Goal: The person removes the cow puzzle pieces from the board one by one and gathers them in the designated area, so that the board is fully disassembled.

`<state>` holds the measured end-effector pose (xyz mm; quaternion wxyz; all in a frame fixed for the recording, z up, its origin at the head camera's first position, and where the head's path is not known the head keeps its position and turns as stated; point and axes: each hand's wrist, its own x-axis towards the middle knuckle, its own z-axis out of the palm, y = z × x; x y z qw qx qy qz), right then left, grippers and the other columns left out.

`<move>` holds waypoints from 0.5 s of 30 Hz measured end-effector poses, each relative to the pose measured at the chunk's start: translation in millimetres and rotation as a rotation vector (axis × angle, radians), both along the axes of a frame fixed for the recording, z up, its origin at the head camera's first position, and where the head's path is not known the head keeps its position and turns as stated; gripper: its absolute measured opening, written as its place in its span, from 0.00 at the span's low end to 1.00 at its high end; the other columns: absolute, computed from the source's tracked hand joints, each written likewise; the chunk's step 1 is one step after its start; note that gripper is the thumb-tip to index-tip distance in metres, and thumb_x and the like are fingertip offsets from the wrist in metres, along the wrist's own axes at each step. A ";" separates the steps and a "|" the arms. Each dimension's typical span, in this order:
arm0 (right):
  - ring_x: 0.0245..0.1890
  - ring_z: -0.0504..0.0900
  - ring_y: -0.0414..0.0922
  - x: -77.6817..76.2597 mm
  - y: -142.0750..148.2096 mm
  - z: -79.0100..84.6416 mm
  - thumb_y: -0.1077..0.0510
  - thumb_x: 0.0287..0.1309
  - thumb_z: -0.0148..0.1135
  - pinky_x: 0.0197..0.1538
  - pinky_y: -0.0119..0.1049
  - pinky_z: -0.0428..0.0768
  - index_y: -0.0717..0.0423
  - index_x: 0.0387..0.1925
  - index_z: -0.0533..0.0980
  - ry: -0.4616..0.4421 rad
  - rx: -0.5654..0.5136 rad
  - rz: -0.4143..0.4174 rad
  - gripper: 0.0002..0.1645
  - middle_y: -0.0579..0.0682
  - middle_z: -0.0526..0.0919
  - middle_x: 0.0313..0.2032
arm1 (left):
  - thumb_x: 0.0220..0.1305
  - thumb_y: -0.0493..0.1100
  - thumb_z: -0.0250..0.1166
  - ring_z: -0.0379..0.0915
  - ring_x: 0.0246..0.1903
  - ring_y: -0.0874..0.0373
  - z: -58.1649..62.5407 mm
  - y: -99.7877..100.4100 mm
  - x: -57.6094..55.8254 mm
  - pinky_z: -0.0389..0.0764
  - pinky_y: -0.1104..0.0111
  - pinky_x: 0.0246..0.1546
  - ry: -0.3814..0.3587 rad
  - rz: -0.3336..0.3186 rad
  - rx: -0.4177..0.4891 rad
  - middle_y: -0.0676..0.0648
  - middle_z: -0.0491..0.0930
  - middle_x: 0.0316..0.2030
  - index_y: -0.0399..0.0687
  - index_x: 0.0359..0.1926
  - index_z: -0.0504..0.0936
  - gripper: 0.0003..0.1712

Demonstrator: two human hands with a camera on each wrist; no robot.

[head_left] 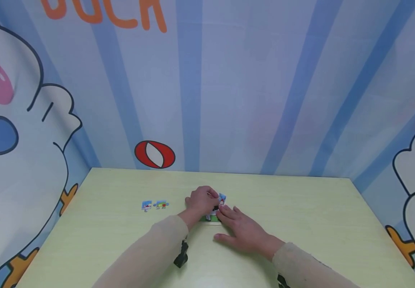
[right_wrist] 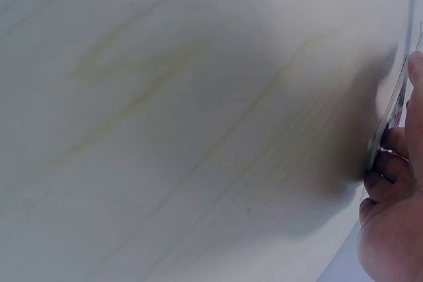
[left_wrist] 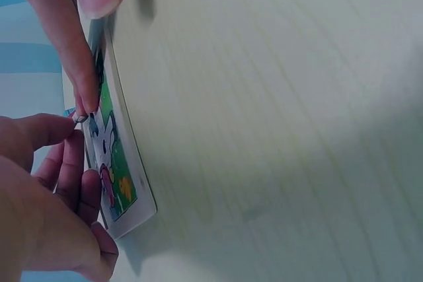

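Note:
A small jigsaw puzzle with a pale frame (left_wrist: 140,212), printed with a white cartoon animal on green, lies flat on the table under both hands. Over its upper part, my left hand (head_left: 201,201) pinches a small puzzle piece (left_wrist: 80,120) between thumb and index finger, right at the board's surface. My right hand (head_left: 243,232) is stretched out from the right, its fingers resting on the puzzle's right side and its thumb spread toward me. In the right wrist view, curled fingertips (right_wrist: 380,183) touch the frame's edge. Much of the picture is hidden by the hands.
Two loose puzzle pieces, one mostly blue (head_left: 147,205) and one multicoloured (head_left: 161,204), lie to the left of the hands. The pale wooden table (head_left: 301,212) meets a blue striped cartoon backdrop (head_left: 225,100) behind and at both sides.

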<state>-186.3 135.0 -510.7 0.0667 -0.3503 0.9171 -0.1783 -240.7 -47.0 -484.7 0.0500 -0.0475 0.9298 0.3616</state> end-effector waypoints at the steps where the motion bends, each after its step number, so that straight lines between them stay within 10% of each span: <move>1: 0.81 0.60 0.60 -0.1 0.0 -0.1 0.32 0.76 0.57 0.79 0.59 0.59 0.61 0.79 0.65 0.000 0.001 0.000 0.47 0.60 0.61 0.81 | 0.66 0.45 0.75 0.81 0.46 0.49 0.6 -0.3 0.0 0.67 0.44 0.59 0.004 -0.010 -0.006 0.54 0.87 0.34 0.54 0.34 0.86 0.05; 15: 0.82 0.59 0.57 -0.3 -1.1 0.5 0.31 0.75 0.57 0.80 0.58 0.58 0.61 0.79 0.65 -0.018 0.010 -0.009 0.48 0.59 0.62 0.81 | 0.68 0.46 0.74 0.80 0.45 0.51 1.3 -13.6 -7.8 0.68 0.45 0.59 0.026 -0.083 0.005 0.54 0.87 0.34 0.55 0.37 0.88 0.03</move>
